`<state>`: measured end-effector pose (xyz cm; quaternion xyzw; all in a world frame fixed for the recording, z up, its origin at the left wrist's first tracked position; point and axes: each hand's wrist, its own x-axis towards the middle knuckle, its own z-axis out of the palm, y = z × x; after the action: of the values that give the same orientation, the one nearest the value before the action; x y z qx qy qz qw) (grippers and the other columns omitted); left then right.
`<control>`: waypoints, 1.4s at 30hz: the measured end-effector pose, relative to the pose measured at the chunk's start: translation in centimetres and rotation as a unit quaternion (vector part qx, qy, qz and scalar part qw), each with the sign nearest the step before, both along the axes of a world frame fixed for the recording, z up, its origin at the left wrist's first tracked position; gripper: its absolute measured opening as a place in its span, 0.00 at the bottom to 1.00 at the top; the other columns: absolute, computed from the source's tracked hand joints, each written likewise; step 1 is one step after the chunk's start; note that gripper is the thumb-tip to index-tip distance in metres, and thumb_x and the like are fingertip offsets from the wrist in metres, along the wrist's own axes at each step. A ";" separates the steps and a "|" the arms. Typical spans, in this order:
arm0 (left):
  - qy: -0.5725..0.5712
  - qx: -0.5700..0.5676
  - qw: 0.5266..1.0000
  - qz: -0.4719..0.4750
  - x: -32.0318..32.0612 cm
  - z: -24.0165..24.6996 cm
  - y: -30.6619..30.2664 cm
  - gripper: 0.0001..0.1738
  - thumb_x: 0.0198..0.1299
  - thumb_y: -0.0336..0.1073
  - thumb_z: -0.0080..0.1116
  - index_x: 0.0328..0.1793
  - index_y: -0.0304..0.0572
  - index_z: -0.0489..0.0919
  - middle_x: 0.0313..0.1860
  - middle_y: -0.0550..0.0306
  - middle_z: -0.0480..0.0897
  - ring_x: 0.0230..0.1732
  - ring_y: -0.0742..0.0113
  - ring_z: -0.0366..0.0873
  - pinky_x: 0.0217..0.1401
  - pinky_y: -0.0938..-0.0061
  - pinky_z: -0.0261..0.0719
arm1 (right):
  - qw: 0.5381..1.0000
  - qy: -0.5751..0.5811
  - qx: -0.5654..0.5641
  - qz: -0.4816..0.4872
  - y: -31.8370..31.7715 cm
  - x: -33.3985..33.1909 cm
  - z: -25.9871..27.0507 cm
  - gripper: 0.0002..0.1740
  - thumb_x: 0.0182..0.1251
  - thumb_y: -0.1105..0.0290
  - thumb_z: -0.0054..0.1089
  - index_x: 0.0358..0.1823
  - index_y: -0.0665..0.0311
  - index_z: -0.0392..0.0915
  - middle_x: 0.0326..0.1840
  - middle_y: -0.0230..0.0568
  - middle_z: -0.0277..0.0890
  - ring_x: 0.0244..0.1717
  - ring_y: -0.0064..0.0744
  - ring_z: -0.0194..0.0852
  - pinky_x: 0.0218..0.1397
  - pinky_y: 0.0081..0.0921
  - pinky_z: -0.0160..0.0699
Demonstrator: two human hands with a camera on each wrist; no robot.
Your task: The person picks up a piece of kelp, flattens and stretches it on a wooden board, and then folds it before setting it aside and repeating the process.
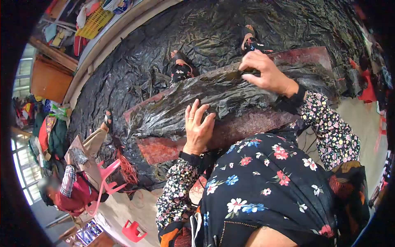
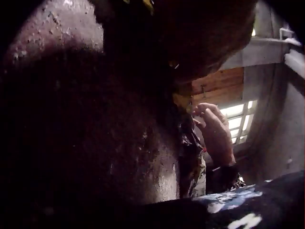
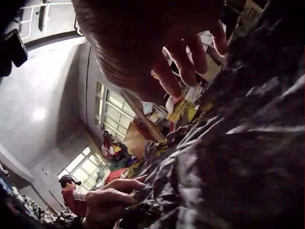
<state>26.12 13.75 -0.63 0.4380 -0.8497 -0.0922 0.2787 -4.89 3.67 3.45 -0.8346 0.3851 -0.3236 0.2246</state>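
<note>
Dark, wrinkled, kelp-like strips (image 1: 177,99) lie lengthwise over a long reddish board (image 1: 158,149) in front of the lap. My left hand (image 1: 199,127) rests on them near the middle, fingers spread and slightly bent. In the right wrist view its fingertips touch the wrinkled surface. Farther right, my right hand (image 1: 265,72) is at the board's far edge, thumb and fingers apart and loosely bent. Its fingers (image 3: 195,57) hang over the strips with nothing visible between them. The left wrist view is mostly dark, with the board surface (image 2: 162,176) close up.
More dark sheets (image 1: 214,33) cover the floor beyond, around both feet. At the left, another person (image 1: 76,193) sits by a pink chair (image 1: 109,177), with reddish strings (image 1: 126,166) nearby. A yellow basket (image 1: 94,22) stands at upper left; a red stool (image 1: 132,231) is below.
</note>
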 end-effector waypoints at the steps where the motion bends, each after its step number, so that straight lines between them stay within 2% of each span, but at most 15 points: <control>1: 0.000 0.001 1.000 -0.001 0.0 0.4 0.0 0.14 0.50 0.28 0.69 0.43 0.49 0.83 0.59 0.54 0.79 0.72 0.43 0.70 0.74 0.43 0.64 | 1.000 0.015 -0.004 -0.005 0.1 1.0 0.6 0.14 0.56 0.66 0.70 0.40 0.62 0.78 0.43 0.39 0.74 0.51 0.44 0.69 0.57 0.39 0.66; 4: 0.017 0.028 0.999 0.003 -0.3 1.0 -0.1 0.12 0.52 0.27 0.68 0.43 0.48 0.83 0.59 0.54 0.80 0.73 0.43 0.69 0.74 0.42 0.63 | 0.995 0.065 -0.075 -0.002 -0.1 4.2 -0.2 0.19 0.52 0.57 0.76 0.37 0.58 0.79 0.43 0.37 0.73 0.50 0.43 0.69 0.55 0.39 0.65; 10: 0.023 0.067 0.997 -0.002 0.0 1.5 0.5 0.10 0.52 0.26 0.66 0.41 0.46 0.83 0.61 0.52 0.79 0.75 0.41 0.67 0.77 0.41 0.59 | 0.984 0.109 -0.142 -0.023 -1.4 6.3 -2.9 0.10 0.60 0.64 0.67 0.30 0.59 0.75 0.39 0.35 0.68 0.50 0.40 0.69 0.56 0.38 0.64; 15: 0.020 0.086 0.995 -0.040 0.7 0.7 0.8 0.09 0.50 0.25 0.66 0.38 0.45 0.83 0.63 0.52 0.78 0.77 0.39 0.63 0.78 0.38 0.57 | 0.963 0.164 -0.213 -0.017 -1.8 6.2 -3.4 0.10 0.61 0.63 0.66 0.29 0.59 0.76 0.39 0.34 0.69 0.50 0.38 0.69 0.58 0.39 0.63; 21: 0.006 0.074 0.996 -0.040 0.5 0.8 0.6 0.10 0.49 0.26 0.67 0.38 0.47 0.84 0.64 0.52 0.77 0.77 0.40 0.63 0.78 0.37 0.58 | 0.943 0.230 -0.214 -0.112 -2.8 4.9 -2.2 0.10 0.62 0.63 0.64 0.28 0.59 0.77 0.39 0.35 0.70 0.50 0.38 0.68 0.59 0.38 0.63; 22: -0.010 0.080 0.996 -0.034 0.5 0.8 0.7 0.10 0.50 0.26 0.67 0.39 0.47 0.85 0.64 0.52 0.77 0.77 0.40 0.63 0.77 0.37 0.58 | 0.936 0.235 -0.223 -0.141 -2.9 3.8 -1.8 0.09 0.60 0.61 0.64 0.28 0.56 0.78 0.39 0.33 0.71 0.50 0.36 0.68 0.54 0.39 0.63; 25: -0.042 0.082 0.995 -0.028 0.0 1.5 0.6 0.06 0.52 0.31 0.68 0.37 0.48 0.83 0.63 0.52 0.76 0.77 0.41 0.62 0.78 0.36 0.56 | 0.977 0.088 -0.142 -0.133 -0.8 0.4 0.9 0.09 0.61 0.67 0.64 0.27 0.62 0.75 0.33 0.42 0.70 0.42 0.46 0.69 0.46 0.39 0.69; 28: -0.104 0.151 0.982 -0.041 -0.2 3.9 -0.2 0.13 0.51 0.40 0.72 0.42 0.49 0.86 0.62 0.53 0.76 0.77 0.43 0.60 0.76 0.35 0.53 | 0.994 -0.030 -0.013 -0.105 4.9 -1.8 2.0 0.08 0.60 0.71 0.66 0.28 0.65 0.75 0.31 0.44 0.72 0.38 0.47 0.73 0.42 0.41 0.72; 29: -0.123 0.126 0.983 -0.050 -0.6 5.1 -0.8 0.13 0.51 0.38 0.72 0.42 0.46 0.85 0.58 0.52 0.78 0.72 0.44 0.67 0.72 0.41 0.62 | 0.994 -0.034 0.023 -0.096 6.8 -2.3 1.5 0.08 0.58 0.70 0.69 0.33 0.63 0.77 0.33 0.43 0.73 0.38 0.47 0.74 0.42 0.39 0.73; 31: -0.015 0.143 0.988 -0.054 -1.9 5.7 -3.2 0.13 0.52 0.33 0.70 0.43 0.43 0.83 0.54 0.52 0.79 0.61 0.47 0.75 0.63 0.51 0.71 | 0.993 0.002 0.013 -0.114 9.9 -2.7 0.6 0.14 0.54 0.67 0.72 0.40 0.61 0.79 0.39 0.41 0.73 0.41 0.46 0.74 0.45 0.37 0.74; 32: 0.008 0.087 0.995 -0.042 -3.4 6.6 -4.1 0.13 0.53 0.26 0.67 0.46 0.40 0.83 0.48 0.50 0.82 0.50 0.47 0.80 0.53 0.60 0.78 | 0.992 0.049 -0.005 -0.113 10.6 -2.8 0.1 0.19 0.52 0.66 0.73 0.44 0.60 0.78 0.42 0.41 0.73 0.44 0.45 0.74 0.46 0.37 0.73; 34: 0.025 0.077 0.994 -0.071 -6.3 6.5 -6.3 0.12 0.54 0.26 0.66 0.45 0.40 0.83 0.48 0.52 0.82 0.51 0.48 0.80 0.54 0.60 0.78 | 0.983 0.128 -0.038 -0.124 11.9 -3.1 -1.1 0.29 0.47 0.61 0.75 0.51 0.58 0.76 0.49 0.39 0.72 0.53 0.43 0.72 0.53 0.39 0.70; 37: 0.000 0.068 0.990 -0.122 -10.2 4.8 -9.7 0.12 0.53 0.27 0.67 0.45 0.42 0.84 0.46 0.54 0.82 0.48 0.49 0.79 0.52 0.60 0.77 | 0.979 0.133 -0.060 -0.144 12.3 -2.3 -1.9 0.31 0.46 0.59 0.75 0.53 0.58 0.76 0.52 0.40 0.72 0.53 0.43 0.71 0.55 0.40 0.69; 41: -0.096 0.064 0.981 -0.157 -11.7 4.3 -11.3 0.13 0.49 0.33 0.71 0.44 0.47 0.84 0.40 0.56 0.81 0.45 0.53 0.77 0.48 0.59 0.72 | 0.976 0.124 -0.103 -0.149 11.9 -2.1 -3.7 0.25 0.51 0.67 0.71 0.53 0.59 0.76 0.50 0.39 0.75 0.52 0.40 0.73 0.55 0.37 0.68; 42: -0.084 0.058 0.982 -0.161 -11.8 4.4 -11.4 0.12 0.48 0.35 0.72 0.40 0.49 0.84 0.37 0.58 0.80 0.44 0.54 0.76 0.46 0.58 0.70 | 0.978 0.117 -0.103 -0.140 11.8 -2.1 -3.4 0.21 0.53 0.71 0.68 0.51 0.60 0.77 0.48 0.38 0.75 0.49 0.39 0.74 0.54 0.37 0.69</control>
<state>14.35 2.30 3.79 0.3173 -0.9227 -0.1477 0.1617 -7.03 15.48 0.03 -0.8233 0.4859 -0.2901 0.0432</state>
